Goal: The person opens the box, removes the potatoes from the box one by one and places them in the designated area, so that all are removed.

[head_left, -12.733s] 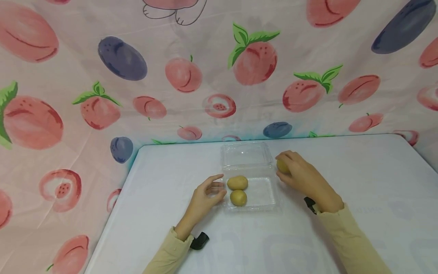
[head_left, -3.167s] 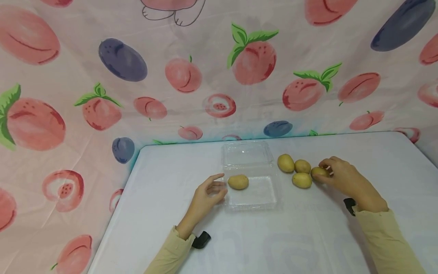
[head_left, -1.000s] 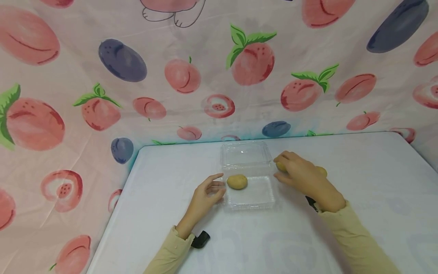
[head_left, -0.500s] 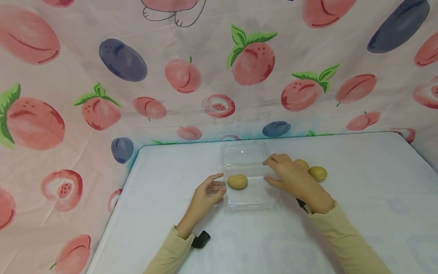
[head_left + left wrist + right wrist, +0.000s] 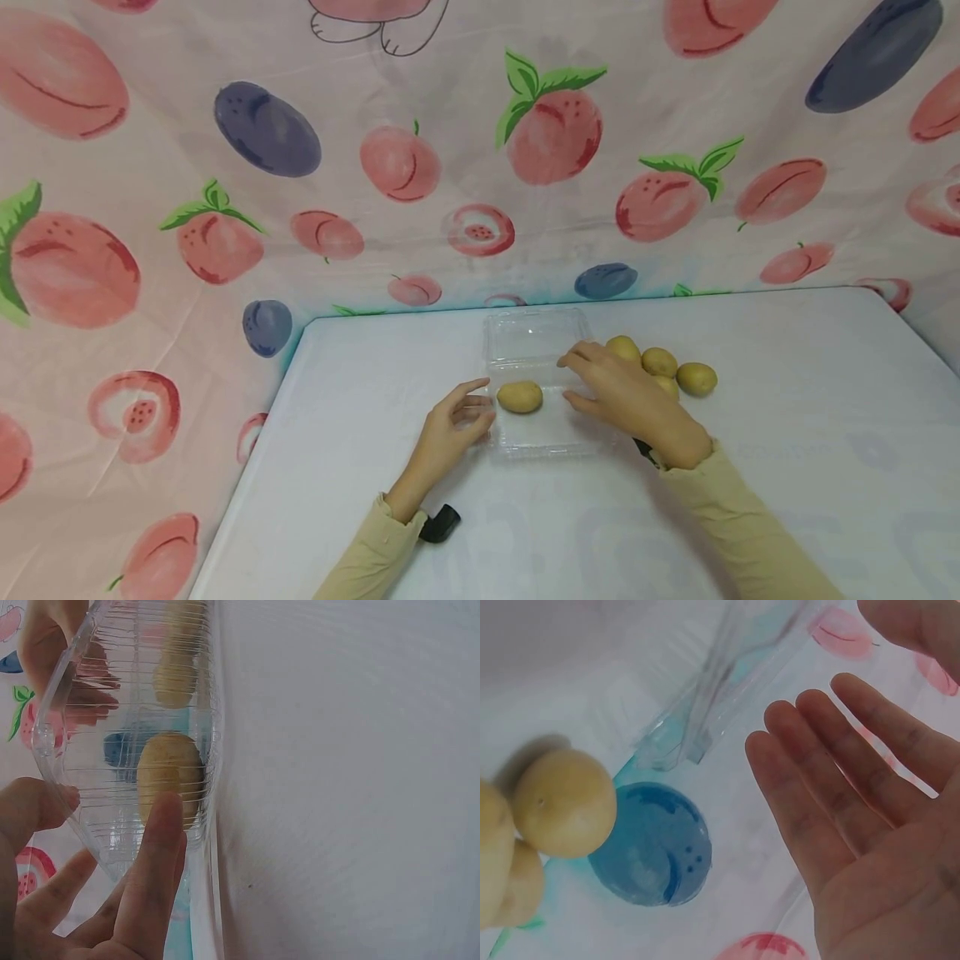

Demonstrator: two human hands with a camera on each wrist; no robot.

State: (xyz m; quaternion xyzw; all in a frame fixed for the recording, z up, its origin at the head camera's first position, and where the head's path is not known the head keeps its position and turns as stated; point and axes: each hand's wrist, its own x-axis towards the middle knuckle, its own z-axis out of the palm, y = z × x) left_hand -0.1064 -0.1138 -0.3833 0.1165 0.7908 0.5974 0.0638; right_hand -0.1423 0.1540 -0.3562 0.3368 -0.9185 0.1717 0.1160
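A clear plastic clamshell box (image 5: 551,446) stands with its lid (image 5: 532,333) folded back, and one potato (image 5: 520,397) lies at its left side. At the box's left edge is my left hand (image 5: 442,433); in the left wrist view its fingertips (image 5: 159,832) touch the see-through wall and rim, fingers loosely extended. Over the right part of the box hovers my right hand (image 5: 626,396). The right wrist view shows its palm facing the camera, fingers (image 5: 840,765) extended and nothing held.
Several potatoes (image 5: 697,379) sit grouped on the white table (image 5: 787,400) right of the box, partly behind my right hand. A fruit-print cloth (image 5: 420,83) hangs behind the table.
Since the oldest frame, one of the two potatoes has left the box, and several now lie to its right. Over the last second my right hand let go of a potato and moved left over the box.
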